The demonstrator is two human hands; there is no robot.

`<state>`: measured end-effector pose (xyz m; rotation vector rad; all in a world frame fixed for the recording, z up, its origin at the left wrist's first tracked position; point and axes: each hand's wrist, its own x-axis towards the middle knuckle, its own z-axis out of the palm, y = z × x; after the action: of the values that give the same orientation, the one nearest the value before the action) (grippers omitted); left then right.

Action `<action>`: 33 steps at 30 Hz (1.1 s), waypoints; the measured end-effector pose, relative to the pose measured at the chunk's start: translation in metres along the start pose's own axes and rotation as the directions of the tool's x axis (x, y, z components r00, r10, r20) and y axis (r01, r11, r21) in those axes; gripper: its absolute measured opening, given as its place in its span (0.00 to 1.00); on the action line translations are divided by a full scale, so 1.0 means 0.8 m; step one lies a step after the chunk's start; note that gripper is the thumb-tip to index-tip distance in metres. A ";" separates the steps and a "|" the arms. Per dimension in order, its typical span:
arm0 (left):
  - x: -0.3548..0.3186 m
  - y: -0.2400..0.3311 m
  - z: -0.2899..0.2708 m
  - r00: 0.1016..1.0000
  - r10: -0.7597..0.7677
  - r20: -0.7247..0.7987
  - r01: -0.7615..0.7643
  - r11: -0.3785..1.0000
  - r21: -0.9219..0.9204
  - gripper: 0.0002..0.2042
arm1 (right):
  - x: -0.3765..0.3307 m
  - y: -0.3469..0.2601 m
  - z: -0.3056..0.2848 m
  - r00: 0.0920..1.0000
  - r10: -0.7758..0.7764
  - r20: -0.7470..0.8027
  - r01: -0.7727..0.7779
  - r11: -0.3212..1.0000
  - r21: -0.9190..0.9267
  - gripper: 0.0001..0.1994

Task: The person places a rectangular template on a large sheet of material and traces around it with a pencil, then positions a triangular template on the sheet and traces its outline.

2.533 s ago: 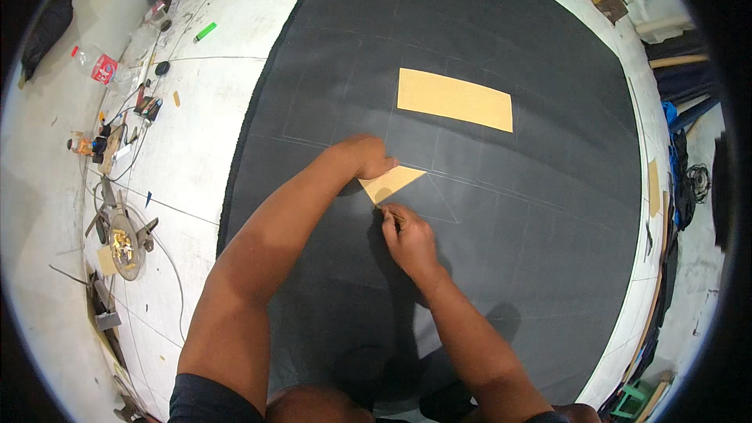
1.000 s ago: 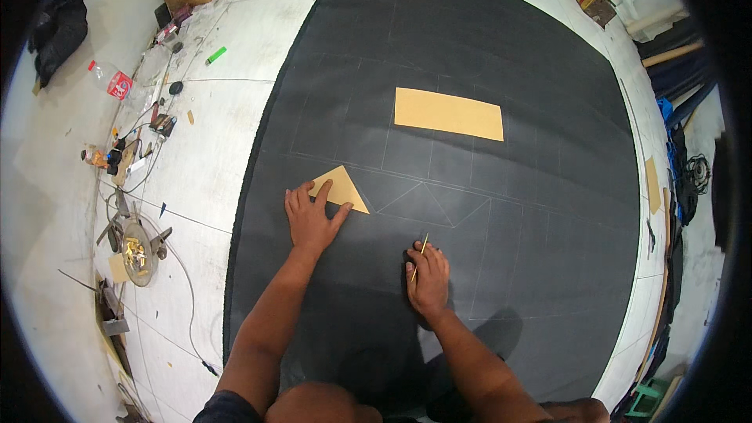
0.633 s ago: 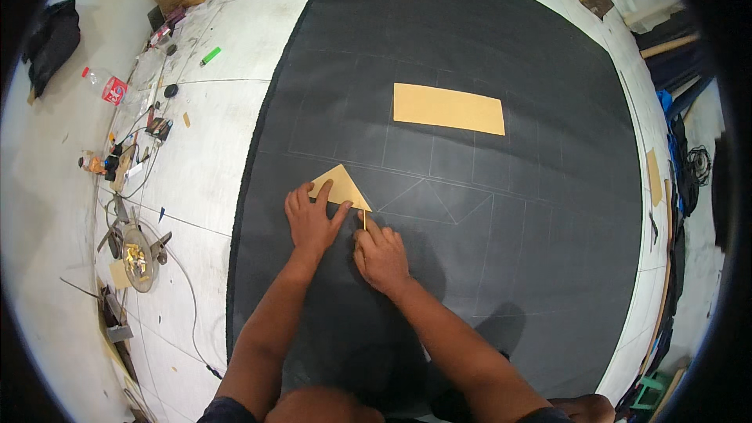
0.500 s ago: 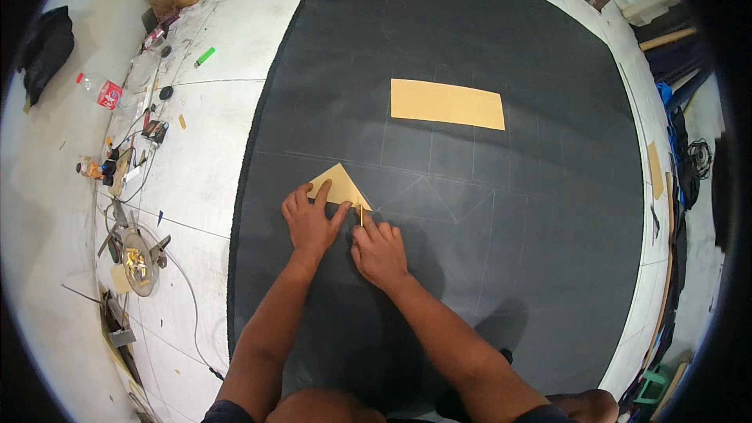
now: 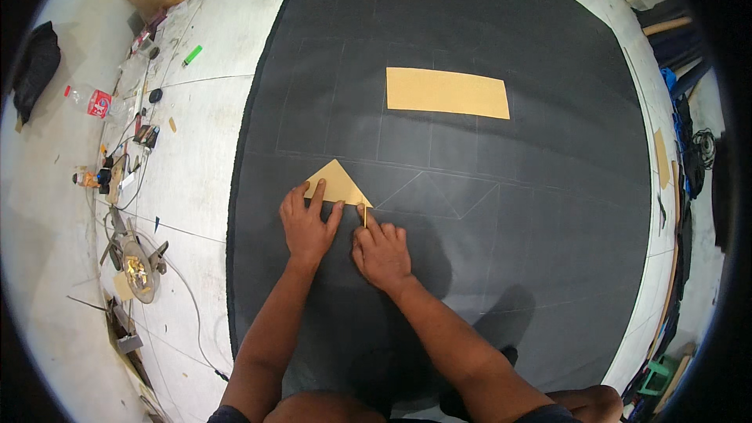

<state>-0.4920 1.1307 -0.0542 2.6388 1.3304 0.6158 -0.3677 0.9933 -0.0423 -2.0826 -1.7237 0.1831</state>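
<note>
left hand (image 5: 307,223) flat, right hand (image 5: 381,251) pinching — side by side

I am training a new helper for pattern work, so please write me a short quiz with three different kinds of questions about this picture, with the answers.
1. True or false: the left hand presses flat on the triangular tan template.
2. Multiple choice: what does the right hand hold at the triangle's lower right corner? A) scissors B) a thin marking stick C) a tape measure
3. Fill in: the rectangular tan template lies ____ the hands, untouched, on the dark fabric.

Key:
1. True; its fingers rest on the triangle's lower edge.
2. B; the thin marking stick stands at that corner.
3. Beyond (farther from the person).
</note>
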 end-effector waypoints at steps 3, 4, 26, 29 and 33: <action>0.001 -0.001 0.000 1.000 0.000 0.004 0.000 1.000 -0.020 0.27 | 0.001 0.001 0.000 1.000 0.005 0.002 -0.005 1.000 0.004 0.10; 0.002 -0.001 0.000 1.000 -0.002 0.006 0.002 1.000 -0.028 0.27 | 0.001 0.002 0.000 1.000 0.008 0.006 -0.008 1.000 0.006 0.10; 0.002 -0.002 0.006 0.999 0.030 0.034 -0.025 0.987 -0.158 0.21 | 0.001 0.004 -0.002 1.000 0.016 -0.022 -0.014 0.998 0.062 0.09; 0.002 -0.002 0.005 0.999 0.016 0.044 -0.009 0.988 -0.156 0.22 | 0.001 0.003 -0.003 0.999 0.023 -0.029 -0.021 0.997 0.073 0.08; 0.000 -0.003 0.005 0.997 -0.002 0.071 0.012 0.990 -0.140 0.21 | 0.002 0.002 -0.004 0.999 0.031 -0.019 -0.030 0.997 0.066 0.09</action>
<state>-0.4917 1.1324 -0.0584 2.5185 1.2289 0.5861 -0.3651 0.9938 -0.0398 -2.0568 -1.6525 0.2241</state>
